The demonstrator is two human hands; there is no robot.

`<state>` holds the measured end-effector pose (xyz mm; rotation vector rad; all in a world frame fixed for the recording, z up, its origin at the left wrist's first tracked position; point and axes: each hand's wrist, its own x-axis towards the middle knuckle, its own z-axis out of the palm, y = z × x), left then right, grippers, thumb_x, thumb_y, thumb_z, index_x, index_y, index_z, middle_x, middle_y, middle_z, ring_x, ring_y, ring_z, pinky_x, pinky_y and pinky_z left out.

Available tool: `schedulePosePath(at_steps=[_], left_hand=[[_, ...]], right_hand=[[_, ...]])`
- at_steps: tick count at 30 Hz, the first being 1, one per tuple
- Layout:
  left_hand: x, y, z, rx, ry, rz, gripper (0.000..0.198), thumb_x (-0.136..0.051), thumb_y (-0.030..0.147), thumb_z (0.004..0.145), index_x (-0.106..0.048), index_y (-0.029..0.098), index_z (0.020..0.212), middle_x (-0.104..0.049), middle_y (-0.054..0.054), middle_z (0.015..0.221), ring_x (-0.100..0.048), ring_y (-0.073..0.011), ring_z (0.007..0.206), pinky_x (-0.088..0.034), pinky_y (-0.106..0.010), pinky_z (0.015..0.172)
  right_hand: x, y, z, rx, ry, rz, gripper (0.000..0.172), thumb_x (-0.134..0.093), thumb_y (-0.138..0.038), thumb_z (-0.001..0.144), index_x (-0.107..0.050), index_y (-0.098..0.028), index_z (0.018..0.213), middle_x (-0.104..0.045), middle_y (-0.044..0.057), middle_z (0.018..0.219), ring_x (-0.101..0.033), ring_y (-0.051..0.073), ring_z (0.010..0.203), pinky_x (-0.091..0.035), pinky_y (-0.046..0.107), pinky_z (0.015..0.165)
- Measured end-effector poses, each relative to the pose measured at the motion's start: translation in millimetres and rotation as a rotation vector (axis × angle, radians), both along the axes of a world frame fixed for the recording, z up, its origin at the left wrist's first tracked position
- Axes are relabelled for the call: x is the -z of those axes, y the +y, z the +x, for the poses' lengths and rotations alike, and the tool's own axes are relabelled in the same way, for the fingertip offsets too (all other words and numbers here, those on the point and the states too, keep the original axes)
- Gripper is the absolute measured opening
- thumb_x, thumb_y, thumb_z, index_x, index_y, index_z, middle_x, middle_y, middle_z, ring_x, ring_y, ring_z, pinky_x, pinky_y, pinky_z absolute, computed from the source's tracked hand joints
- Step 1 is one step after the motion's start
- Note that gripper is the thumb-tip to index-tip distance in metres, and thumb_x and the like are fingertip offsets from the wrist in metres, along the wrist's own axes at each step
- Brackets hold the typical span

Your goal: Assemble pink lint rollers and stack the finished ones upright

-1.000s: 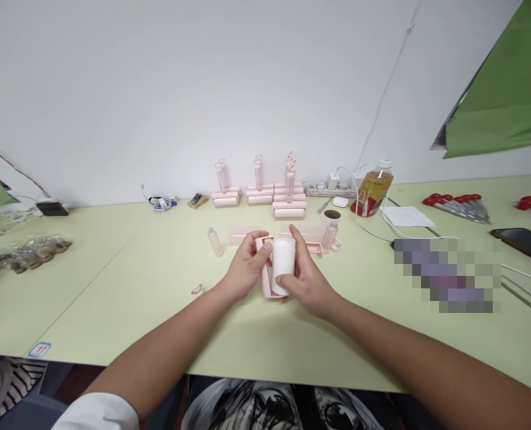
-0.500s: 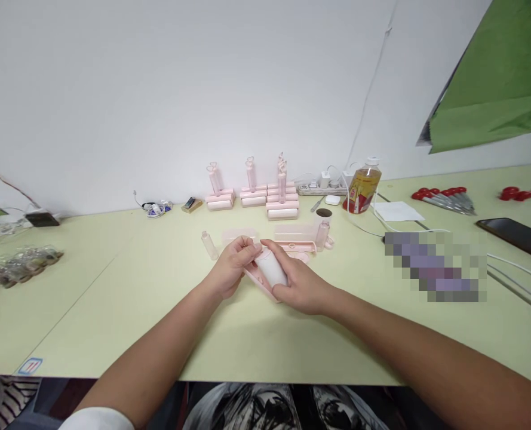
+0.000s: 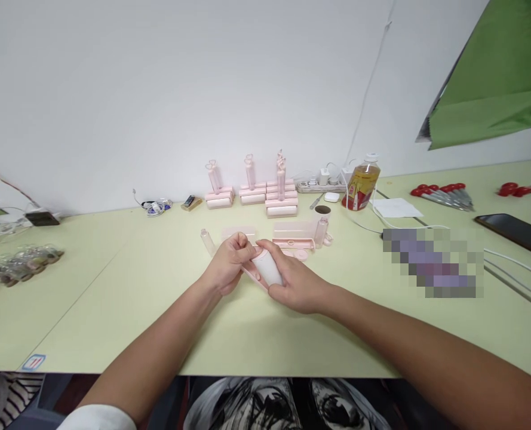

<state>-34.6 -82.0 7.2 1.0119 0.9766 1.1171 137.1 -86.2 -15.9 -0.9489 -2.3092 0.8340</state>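
Observation:
Between my hands is a white roll [image 3: 267, 268], tilted, that looks like a lint roller's paper roll. A long pink plastic piece [image 3: 255, 276] lies along its lower left side. My right hand [image 3: 298, 280] wraps round the roll from the right, with the thumb low and the fingers over the top. My left hand [image 3: 232, 263] is closed at the upper left end, its thumb and fingers pinching the pink piece against the roll's end; the fingertips are partly hidden. Just beyond lie an open pink case [image 3: 292, 243], a clear pink tube [image 3: 321, 233] and another clear tube [image 3: 207, 242].
Several pink lint rollers [image 3: 281, 206] with upright handles stand by the wall. Right of them are a power strip [image 3: 312, 187], a drink bottle [image 3: 362, 184], red-handled tools [image 3: 444, 194] and a phone [image 3: 516, 232]. Wrapped small items [image 3: 21, 266] lie at far left. A white cable [image 3: 408, 228] crosses the right side.
The roll and the pink piece have shifted slightly to the left in my grip. Both hands keep their hold, and the view has tilted a little.

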Motion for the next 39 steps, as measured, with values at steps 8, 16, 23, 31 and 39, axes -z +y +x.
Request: schedulePosePath(at_steps=[8,16,23,31,39], left_hand=[[-4.4,-4,-2,0.017,-0.005,0.025,0.059,-0.085,0.035,0.055,-0.032,0.022,0.075,-0.052,0.011,0.056,-0.055,-0.0112,0.04,-0.035,-0.02,0.042],[-7.9,-8,0,-0.005,0.006,0.045,0.056,-0.083,0.033,0.059,-0.031,0.023,0.079,-0.05,0.011,0.056,-0.055,-0.0124,0.041,-0.041,-0.023,0.041],[4.1,-6,9,-0.072,0.034,0.108,0.042,-0.075,0.032,0.067,-0.036,0.022,0.078,-0.047,0.009,0.061,-0.049,-0.0097,0.048,-0.043,-0.022,0.043],[29.8,2,2,-0.093,0.095,0.303,0.031,-0.054,0.052,0.087,-0.053,0.022,0.096,-0.054,0.001,0.082,-0.052,-0.0118,0.069,-0.044,-0.022,0.061],[36.2,-4,11,-0.212,0.11,0.366,0.037,-0.045,0.057,0.09,-0.052,0.022,0.098,-0.053,0.0,0.084,-0.051,-0.0126,0.071,-0.044,-0.023,0.063]], right_hand=[[-2.1,-2,0,-0.028,0.02,0.053,0.08,-0.05,-0.015,0.069,-0.023,-0.024,0.144,-0.057,0.013,0.122,-0.058,0.027,0.087,-0.042,0.037,0.071],[-3.9,-4,-1,-0.024,0.017,0.075,0.08,-0.052,-0.014,0.068,-0.024,-0.022,0.143,-0.057,0.014,0.124,-0.058,0.029,0.095,-0.045,0.04,0.076],[5.9,1,3,-0.027,0.007,0.108,0.087,-0.053,-0.016,0.07,-0.018,-0.022,0.15,-0.048,0.016,0.14,-0.055,0.033,0.112,-0.045,0.047,0.087],[19.5,4,4,-0.026,0.089,0.104,0.088,-0.053,-0.019,0.075,-0.012,-0.022,0.153,-0.046,0.015,0.144,-0.057,0.032,0.111,-0.046,0.045,0.087],[19.9,-2,0,-0.066,0.107,0.046,0.071,-0.048,-0.04,0.092,-0.016,-0.02,0.153,-0.049,0.015,0.143,-0.059,0.028,0.107,-0.045,0.04,0.087]])
